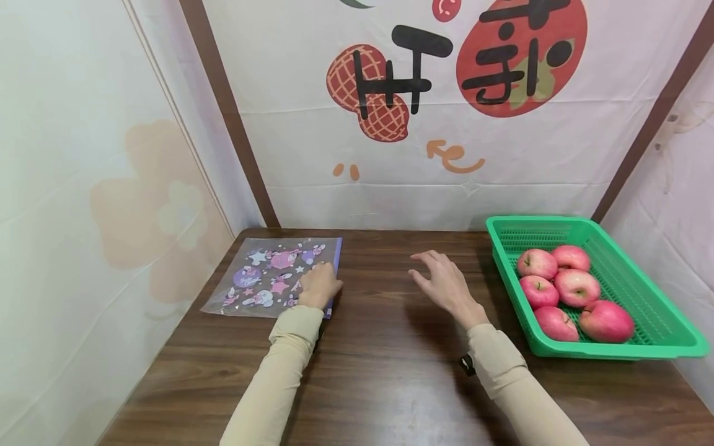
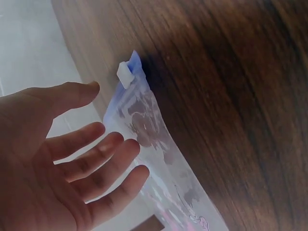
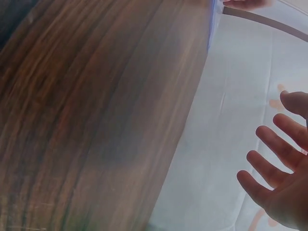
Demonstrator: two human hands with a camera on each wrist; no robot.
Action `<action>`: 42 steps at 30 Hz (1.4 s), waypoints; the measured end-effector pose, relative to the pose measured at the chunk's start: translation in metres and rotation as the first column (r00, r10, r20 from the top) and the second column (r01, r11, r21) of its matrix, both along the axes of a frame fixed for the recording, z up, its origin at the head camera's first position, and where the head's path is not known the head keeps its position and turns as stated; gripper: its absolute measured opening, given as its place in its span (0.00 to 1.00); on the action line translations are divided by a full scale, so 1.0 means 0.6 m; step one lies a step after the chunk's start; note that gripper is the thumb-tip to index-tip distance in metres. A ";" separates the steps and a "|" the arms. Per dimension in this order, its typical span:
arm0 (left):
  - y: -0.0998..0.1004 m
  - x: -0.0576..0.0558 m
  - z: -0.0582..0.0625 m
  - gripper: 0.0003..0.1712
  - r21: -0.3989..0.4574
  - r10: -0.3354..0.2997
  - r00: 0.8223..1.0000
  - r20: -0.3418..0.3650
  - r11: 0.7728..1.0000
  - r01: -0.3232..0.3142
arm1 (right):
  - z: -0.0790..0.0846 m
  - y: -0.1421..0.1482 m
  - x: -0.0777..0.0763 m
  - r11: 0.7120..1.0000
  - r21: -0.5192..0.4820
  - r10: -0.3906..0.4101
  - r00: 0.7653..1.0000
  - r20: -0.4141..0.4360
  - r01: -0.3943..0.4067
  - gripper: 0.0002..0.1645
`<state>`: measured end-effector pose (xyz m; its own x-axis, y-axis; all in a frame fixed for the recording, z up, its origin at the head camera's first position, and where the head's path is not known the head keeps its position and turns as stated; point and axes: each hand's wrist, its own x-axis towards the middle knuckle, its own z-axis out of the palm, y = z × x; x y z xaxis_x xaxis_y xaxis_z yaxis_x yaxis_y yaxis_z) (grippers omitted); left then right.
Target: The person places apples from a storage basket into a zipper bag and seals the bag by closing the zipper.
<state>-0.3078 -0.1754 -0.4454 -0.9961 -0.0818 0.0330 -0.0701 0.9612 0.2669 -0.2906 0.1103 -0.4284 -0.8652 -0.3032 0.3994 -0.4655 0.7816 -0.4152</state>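
A clear zip bag (image 1: 273,272) printed with pink, purple and white cartoon figures lies flat at the table's far left. Its purple top edge faces right, and a white slider (image 2: 125,75) sits at the near corner of that edge. My left hand (image 1: 320,285) is over the bag's right side, fingers loosely bent and apart from the slider in the left wrist view, with nothing held. To the right, my right hand (image 1: 444,286) hovers above the wooden table (image 1: 385,359), fingers spread and slightly bent, holding nothing.
A green plastic basket (image 1: 664,310) stands at the right, with several red apples (image 1: 577,287) inside. White printed cloth (image 1: 357,198) hangs behind the table and along both sides.
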 end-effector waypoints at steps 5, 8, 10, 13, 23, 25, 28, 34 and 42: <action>-0.005 -0.008 -0.007 0.18 -0.008 0.017 1.000 0.023 1.000 -0.016 | 0.003 -0.006 0.003 1.000 -0.003 0.014 1.000 -0.014 -0.014 0.22; -0.011 -0.009 -0.008 0.18 0.005 0.020 0.999 0.036 1.000 -0.020 | 0.004 -0.012 0.003 1.000 0.000 0.021 1.000 -0.013 -0.021 0.22; -0.015 -0.008 -0.007 0.18 0.017 0.020 0.999 0.036 1.000 -0.020 | 0.004 -0.015 0.002 1.000 0.003 0.024 1.000 -0.012 -0.024 0.21; -0.020 -0.007 -0.007 0.18 0.036 0.018 0.999 0.034 0.999 -0.019 | 0.003 -0.016 0.001 1.000 0.005 0.027 1.000 -0.007 -0.027 0.21; 0.003 -0.001 0.014 0.08 0.096 -0.068 0.989 -0.129 0.992 0.081 | 0.003 -0.016 0.003 1.000 -0.012 0.027 1.000 -0.003 -0.027 0.18; 0.014 0.003 0.025 0.07 0.100 -0.086 0.983 -0.161 0.990 0.103 | 0.004 -0.016 0.004 0.999 -0.026 0.031 1.000 0.000 -0.031 0.18; 0.032 0.009 0.043 0.08 0.107 -0.108 0.975 -0.195 0.986 0.131 | 0.006 -0.017 0.005 0.998 -0.048 0.034 0.999 0.016 -0.033 0.18; 0.071 0.024 0.075 0.12 0.177 -0.159 0.961 -0.225 0.964 0.200 | 0.009 -0.021 0.007 0.993 -0.111 0.042 0.998 0.051 -0.036 0.17; 0.119 0.055 0.109 0.05 0.181 -0.220 0.936 -0.275 0.944 0.275 | 0.020 -0.030 0.012 0.965 -0.260 0.047 0.994 0.101 -0.019 0.17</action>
